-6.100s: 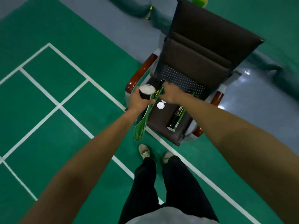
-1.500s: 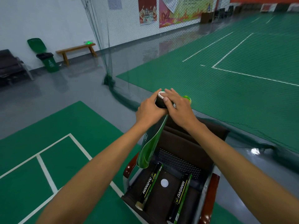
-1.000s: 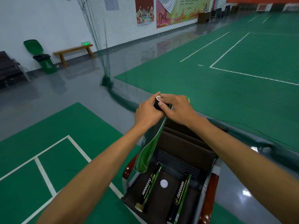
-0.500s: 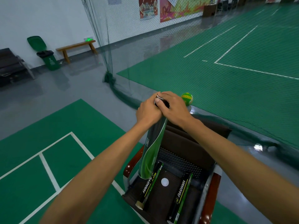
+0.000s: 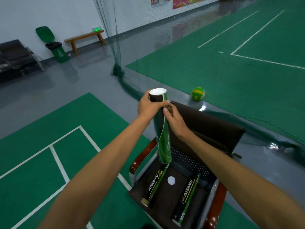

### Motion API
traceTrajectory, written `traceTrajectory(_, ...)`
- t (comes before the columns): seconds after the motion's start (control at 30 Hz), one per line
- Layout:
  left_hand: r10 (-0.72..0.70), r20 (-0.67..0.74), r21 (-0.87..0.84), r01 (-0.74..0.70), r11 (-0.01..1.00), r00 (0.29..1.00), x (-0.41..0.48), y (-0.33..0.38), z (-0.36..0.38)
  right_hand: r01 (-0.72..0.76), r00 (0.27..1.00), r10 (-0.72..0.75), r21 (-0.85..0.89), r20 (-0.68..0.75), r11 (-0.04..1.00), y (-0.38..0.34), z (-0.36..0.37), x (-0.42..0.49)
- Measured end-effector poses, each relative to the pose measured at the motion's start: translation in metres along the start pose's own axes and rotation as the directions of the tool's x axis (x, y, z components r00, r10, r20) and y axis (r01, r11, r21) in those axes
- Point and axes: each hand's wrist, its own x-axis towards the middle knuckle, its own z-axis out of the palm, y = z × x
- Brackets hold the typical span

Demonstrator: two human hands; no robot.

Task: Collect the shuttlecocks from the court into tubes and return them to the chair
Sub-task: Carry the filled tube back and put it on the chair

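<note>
- Tube [image 5: 156, 98] is standing almost upright in the air, above the front-left part of the chair [image 5: 206, 126], and a white cap [image 5: 157, 91] is sitting on its top end.
- The left hand [image 5: 147, 107] is wrapping its fingers round the tube just under the cap.
- The right hand [image 5: 175, 121] is touching the tube just below the left one. Its thumb and forefinger seem to be pinching the edge of the green label [image 5: 165, 146], which is peeling off and hanging down.
- On the seat two other tubes [image 5: 155, 182] are lying side by side, with a loose cap [image 5: 171, 180] between them. A ball [image 5: 197, 94] is resting on the grey floor behind the chair.
- I am judging that the closing is nearly done. To do it well, I am advising to check that the cap is seating evenly all round, not to pull the label further, and to lay the tube flat, parallel to the others, so it is not rolling off the seat.
- Half a second ago the right hand was covering the tube's top; now it has dropped to the side and the cap is showing. Six seconds ago the mouth was open and dark.
</note>
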Motion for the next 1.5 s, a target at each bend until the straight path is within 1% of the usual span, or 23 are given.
traceTrajectory(0.07, -0.043, -0.033, -0.056, 0.041, 0.998, 0.999, 0.008, -0.005, -0.007, -0.005, 0.996, 0.015, -0.122, 0.088, 0.992, 0.01, 0.002, 0.002)
traceTrajectory(0.1, -0.071, -0.04, -0.095, 0.067, 0.993, 0.997, 0.015, -0.009, -0.011, -0.027, 0.993, 0.047, -0.183, 0.106, 0.983, 0.018, 0.005, 0.006)
traceTrajectory(0.17, -0.115, -0.022, -0.164, 0.11, 0.98, 0.993, 0.027, -0.016, -0.02, -0.123, 0.984, 0.152, -0.257, 0.093, 0.958, 0.036, 0.011, 0.015)
traceTrajectory(0.23, -0.146, 0.004, -0.188, 0.144, 0.972, 0.989, 0.04, -0.03, -0.024, -0.208, 0.97, 0.233, -0.255, 0.07, 0.944, 0.053, 0.02, 0.022)
traceTrajectory(0.37, -0.197, -0.004, -0.205, 0.192, 0.96, 0.98, 0.063, -0.069, -0.02, -0.295, 0.952, 0.305, -0.257, -0.002, 0.92, 0.081, 0.044, 0.039)
traceTrajectory(0.43, -0.22, 0.045, -0.169, 0.224, 0.96, 0.974, 0.075, -0.099, -0.013, -0.361, 0.93, 0.367, -0.249, -0.024, 0.899, 0.095, 0.057, 0.047)
traceTrajectory(0.5, -0.258, 0.135, -0.099, 0.272, 0.957, 0.957, 0.084, -0.131, -0.004, -0.437, 0.898, 0.437, -0.234, -0.054, 0.869, 0.109, 0.07, 0.055)
traceTrajectory(0.57, -0.345, 0.254, -0.017, 0.361, 0.932, 0.904, 0.087, -0.164, 0.007, -0.522, 0.853, 0.51, -0.196, -0.109, 0.83, 0.126, 0.083, 0.063)
traceTrajectory(0.63, -0.424, 0.347, 0.098, 0.417, 0.903, 0.836, 0.085, -0.201, 0.022, -0.618, 0.782, 0.59, -0.123, -0.202, 0.777, 0.148, 0.094, 0.07)
traceTrajectory(0.7, -0.452, 0.44, 0.186, 0.414, 0.891, 0.775, 0.081, -0.23, 0.035, -0.707, 0.692, 0.66, -0.091, -0.294, 0.701, 0.173, 0.105, 0.075)
traceTrajectory(0.77, -0.493, 0.491, 0.287, 0.401, 0.87, 0.718, 0.079, -0.254, 0.044, -0.784, 0.603, 0.727, -0.076, -0.329, 0.616, 0.2, 0.119, 0.072)
traceTrajectory(0.83, -0.532, 0.516, 0.37, 0.385, 0.845, 0.671, 0.078, -0.282, 0.054, -0.828, 0.54, 0.769, -0.052, -0.341, 0.558, 0.235, 0.133, 0.066)
traceTrajectory(0.9, -0.565, 0.524, 0.438, 0.367, 0.82, 0.637, 0.073, -0.309, 0.063, -0.856, 0.499, 0.802, -0.042, -0.328, 0.515, 0.259, 0.147, 0.056)
traceTrajectory(0.97, -0.614, 0.495, 0.507, 0.37, 0.779, 0.614, 0.068, -0.34, 0.069, -0.871, 0.48, 0.828, -0.047, -0.289, 0.489, 0.272, 0.157, 0.047)
traceTrajectory(1.03, -0.651, 0.468, 0.569, 0.359, 0.739, 0.598, 0.063, -0.372, 0.076, -0.871, 0.488, 0.841, -0.076, -0.234, 0.485, 0.292, 0.163, 0.042)
traceTrajectory(1.13, -0.677, 0.434, 0.634, 0.332, 0.698, 0.595, 0.06, -0.419, 0.084, -0.855, 0.519, 0.835, -0.122, -0.186, 0.504, 0.326, 0.17, 0.035)
traceTrajectory(1.23, -0.714, 0.394, 0.698, 0.317, 0.642, 0.578, 0.055, -0.461, 0.091, -0.854, 0.517, 0.842, -0.16, -0.155, 0.495, 0.362, 0.174, 0.029)
traceTrajectory(1.33, -0.714, 0.382, 0.753, 0.249, 0.608, 0.587, 0.053, -0.5, 0.102, -0.84, 0.523, 0.841, -0.252, -0.139, 0.481, 0.402, 0.175, 0.027)
traceTrajectory(1.4, -0.705, 0.376, 0.786, 0.197, 0.586, 0.602, 0.052, -0.522, 0.113, -0.845, 0.506, 0.85, -0.284, -0.148, 0.454, 0.429, 0.174, 0.026)
traceTrajectory(1.5, -0.698, 0.352, 0.837, 0.124, 0.533, 0.624, 0.05, -0.552, 0.131, -0.882, 0.439, 0.882, -0.271, -0.172, 0.386, 0.472, 0.171, 0.024)
